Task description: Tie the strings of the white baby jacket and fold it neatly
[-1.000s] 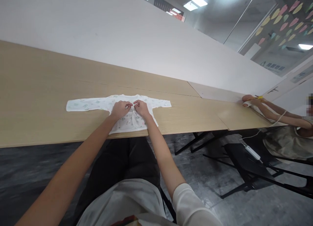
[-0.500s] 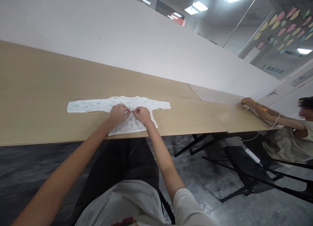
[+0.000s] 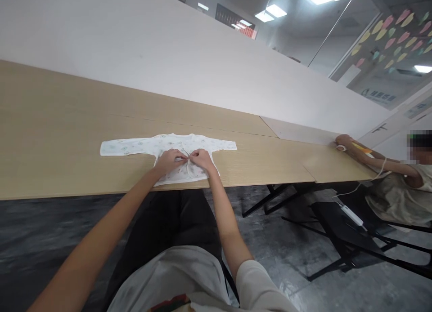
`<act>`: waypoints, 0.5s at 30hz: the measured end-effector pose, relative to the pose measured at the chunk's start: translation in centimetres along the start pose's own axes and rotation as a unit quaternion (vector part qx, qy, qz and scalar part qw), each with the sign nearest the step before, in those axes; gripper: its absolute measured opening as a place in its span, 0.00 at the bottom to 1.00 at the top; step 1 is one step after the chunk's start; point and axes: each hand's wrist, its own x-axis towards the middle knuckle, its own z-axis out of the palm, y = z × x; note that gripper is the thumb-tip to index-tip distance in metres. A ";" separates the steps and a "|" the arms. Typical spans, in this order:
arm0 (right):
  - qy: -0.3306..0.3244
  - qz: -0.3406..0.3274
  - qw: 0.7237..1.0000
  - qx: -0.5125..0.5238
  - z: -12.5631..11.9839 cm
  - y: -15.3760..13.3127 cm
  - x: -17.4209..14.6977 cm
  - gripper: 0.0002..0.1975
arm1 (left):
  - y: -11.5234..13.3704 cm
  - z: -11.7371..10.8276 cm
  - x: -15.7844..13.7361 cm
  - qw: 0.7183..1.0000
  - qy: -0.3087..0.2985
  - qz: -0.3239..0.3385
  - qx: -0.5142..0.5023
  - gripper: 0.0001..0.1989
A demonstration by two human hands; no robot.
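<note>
A small white long-sleeved baby shirt (image 3: 178, 141) with a faint coloured print lies spread on the table, its neckline away from me and its hem near the table's front edge. Both sleeves are stretched out sideways. My left hand (image 3: 168, 162) rests over the front of the shirt, thumb and fingers pinched at the middle opening. My right hand (image 3: 202, 160) pinches the fabric from the other side, its fingertips meeting those of my left. Whatever small fastening may lie between the fingertips is hidden. Below the hands, a curved front edge of the shirt shows.
The light wooden table (image 3: 67, 123) runs along a white partition wall (image 3: 118, 46). At the right another person (image 3: 398, 186) sits with arms stretched onto the table. A black folding chair (image 3: 340, 222) with a white power strip (image 3: 351, 215) on it stands between us.
My pinching fingertips have moved slightly down the shirt's front opening and a little to the right. The shirt appears shifted slightly right, its left sleeve end most.
</note>
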 end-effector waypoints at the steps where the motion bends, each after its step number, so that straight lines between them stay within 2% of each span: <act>1: 0.001 0.006 1.000 0.012 0.0 0.2 0.1 0.05 | 0.0 0.0 0.0 1.000 0.002 0.000 -0.003 0.19; 7: 0.001 0.026 0.997 0.074 0.0 0.5 0.5 0.04 | -0.1 0.3 0.0 0.999 0.021 -0.019 -0.040 0.17; 15: -0.008 0.025 0.991 0.128 0.4 0.9 0.8 0.03 | -0.3 0.2 0.1 0.994 0.009 -0.057 -0.097 0.17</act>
